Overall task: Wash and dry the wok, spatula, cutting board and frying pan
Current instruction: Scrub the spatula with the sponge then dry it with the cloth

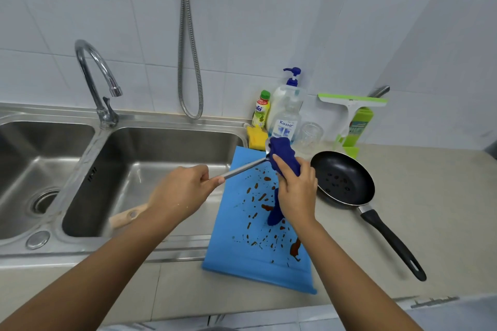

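Observation:
My left hand grips the metal handle of the spatula above the counter. My right hand holds a dark blue cloth wrapped around the spatula's head, which is mostly hidden. Below them lies the blue cutting board, spattered with brown stains, partly overhanging the sink edge. A black frying pan with dark specks sits on the counter to the right, its handle pointing toward me. A wooden handle, likely the wok's, pokes out from under my left forearm in the right basin; the rest is hidden.
A double steel sink with a curved faucet fills the left. At the back stand a yellow sponge, soap bottles, a clear glass and a green squeegee. A shower hose hangs on the wall.

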Action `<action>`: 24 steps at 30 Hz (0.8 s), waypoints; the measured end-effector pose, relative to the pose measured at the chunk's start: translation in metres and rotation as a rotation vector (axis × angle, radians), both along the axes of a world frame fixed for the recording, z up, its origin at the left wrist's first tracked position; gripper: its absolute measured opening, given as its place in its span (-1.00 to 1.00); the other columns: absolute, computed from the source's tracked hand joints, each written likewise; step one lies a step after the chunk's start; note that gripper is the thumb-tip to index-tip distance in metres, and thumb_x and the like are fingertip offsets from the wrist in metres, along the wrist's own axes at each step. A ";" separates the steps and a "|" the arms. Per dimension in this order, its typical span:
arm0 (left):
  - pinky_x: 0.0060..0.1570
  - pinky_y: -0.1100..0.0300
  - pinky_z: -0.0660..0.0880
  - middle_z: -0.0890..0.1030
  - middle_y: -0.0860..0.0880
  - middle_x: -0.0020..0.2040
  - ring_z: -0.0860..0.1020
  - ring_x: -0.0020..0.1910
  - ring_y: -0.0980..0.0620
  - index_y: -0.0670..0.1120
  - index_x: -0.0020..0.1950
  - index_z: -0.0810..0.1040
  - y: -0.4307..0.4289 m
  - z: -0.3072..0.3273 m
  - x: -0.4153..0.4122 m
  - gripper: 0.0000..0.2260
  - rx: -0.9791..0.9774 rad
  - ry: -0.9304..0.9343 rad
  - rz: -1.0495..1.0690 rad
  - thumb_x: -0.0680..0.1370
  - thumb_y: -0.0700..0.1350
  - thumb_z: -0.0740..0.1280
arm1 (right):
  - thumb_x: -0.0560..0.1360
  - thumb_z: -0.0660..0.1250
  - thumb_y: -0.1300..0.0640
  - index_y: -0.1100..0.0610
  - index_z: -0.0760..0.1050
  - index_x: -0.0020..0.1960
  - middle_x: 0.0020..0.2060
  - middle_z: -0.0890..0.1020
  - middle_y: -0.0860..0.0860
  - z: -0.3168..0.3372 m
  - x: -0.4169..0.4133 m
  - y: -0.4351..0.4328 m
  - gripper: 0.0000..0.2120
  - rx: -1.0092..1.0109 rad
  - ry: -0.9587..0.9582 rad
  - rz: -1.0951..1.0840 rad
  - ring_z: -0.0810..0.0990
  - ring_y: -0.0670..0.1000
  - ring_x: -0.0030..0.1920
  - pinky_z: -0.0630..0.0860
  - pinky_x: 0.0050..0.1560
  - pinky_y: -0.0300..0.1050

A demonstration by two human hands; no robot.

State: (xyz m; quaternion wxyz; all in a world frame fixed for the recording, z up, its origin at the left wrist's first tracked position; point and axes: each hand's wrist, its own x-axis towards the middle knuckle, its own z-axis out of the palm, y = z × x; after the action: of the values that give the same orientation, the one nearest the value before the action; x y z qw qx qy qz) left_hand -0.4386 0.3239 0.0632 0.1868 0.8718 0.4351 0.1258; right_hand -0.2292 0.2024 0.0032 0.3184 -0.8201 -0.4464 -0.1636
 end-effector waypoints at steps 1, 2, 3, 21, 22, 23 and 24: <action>-0.41 0.13 0.36 0.54 0.02 -0.38 0.50 -0.36 0.04 -0.03 -0.26 0.44 0.001 0.000 0.001 -0.58 0.011 0.008 -0.002 0.55 0.29 0.22 | 0.47 0.41 0.28 -0.04 0.55 0.31 0.19 0.51 0.16 0.003 -0.003 0.003 -0.54 -0.004 -0.031 0.011 0.46 0.17 0.12 0.43 0.06 0.11; -0.41 0.13 0.36 0.53 0.03 -0.37 0.49 -0.36 0.04 -0.02 -0.27 0.44 0.001 0.000 0.001 -0.58 0.023 0.019 -0.001 0.54 0.30 0.21 | 0.45 0.43 0.29 -0.04 0.57 0.29 0.17 0.52 0.15 0.006 -0.006 0.007 -0.55 -0.014 -0.066 0.008 0.48 0.18 0.10 0.44 0.04 0.12; -0.41 0.13 0.36 0.53 0.03 -0.37 0.49 -0.36 0.05 -0.01 -0.27 0.44 0.001 0.000 0.002 -0.58 0.029 0.025 0.001 0.54 0.30 0.21 | 0.43 0.45 0.29 -0.05 0.58 0.26 0.15 0.52 0.14 0.009 -0.006 0.010 -0.55 -0.027 -0.101 -0.007 0.49 0.19 0.07 0.46 0.01 0.14; -0.40 0.10 0.38 0.54 0.02 -0.41 0.50 -0.37 0.03 -0.01 -0.31 0.42 0.008 -0.007 -0.014 -0.58 0.004 -0.044 0.004 0.52 0.31 0.24 | 0.61 0.24 0.10 -0.12 0.53 0.30 0.18 0.45 -0.01 0.021 0.029 0.029 -0.70 -0.028 0.309 -0.001 0.47 0.12 0.23 0.36 0.18 -0.07; -0.40 0.10 0.37 0.55 0.02 -0.40 0.51 -0.36 0.02 -0.01 -0.31 0.43 0.007 -0.005 -0.016 -0.58 -0.006 -0.057 -0.017 0.51 0.31 0.25 | 0.62 0.22 0.07 -0.14 0.52 0.29 0.13 0.45 -0.06 0.028 0.031 0.029 -0.71 0.033 0.405 0.041 0.49 0.10 0.22 0.39 0.20 -0.07; -0.41 0.12 0.35 0.56 0.01 -0.39 0.51 -0.35 0.02 -0.02 -0.30 0.44 0.005 -0.003 -0.017 -0.58 -0.012 -0.052 -0.038 0.51 0.31 0.25 | 0.61 0.23 0.06 -0.16 0.53 0.27 0.09 0.45 -0.10 0.036 0.031 0.030 -0.73 0.081 0.428 0.105 0.50 0.07 0.20 0.42 0.23 -0.03; -0.41 0.14 0.32 0.57 0.01 -0.37 0.51 -0.33 0.04 -0.02 -0.29 0.45 0.003 0.000 -0.016 -0.58 -0.007 -0.032 -0.057 0.52 0.31 0.24 | 0.61 0.24 0.07 -0.15 0.54 0.24 0.08 0.45 -0.12 0.045 0.027 0.032 -0.74 0.091 0.426 0.192 0.49 0.04 0.20 0.40 0.26 -0.03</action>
State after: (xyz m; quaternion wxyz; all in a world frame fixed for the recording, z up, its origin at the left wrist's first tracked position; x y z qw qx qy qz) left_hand -0.4543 0.3269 0.0630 0.2002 0.8810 0.4075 0.1329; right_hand -0.2017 0.2346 0.0484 0.4562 -0.7748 -0.4371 0.0242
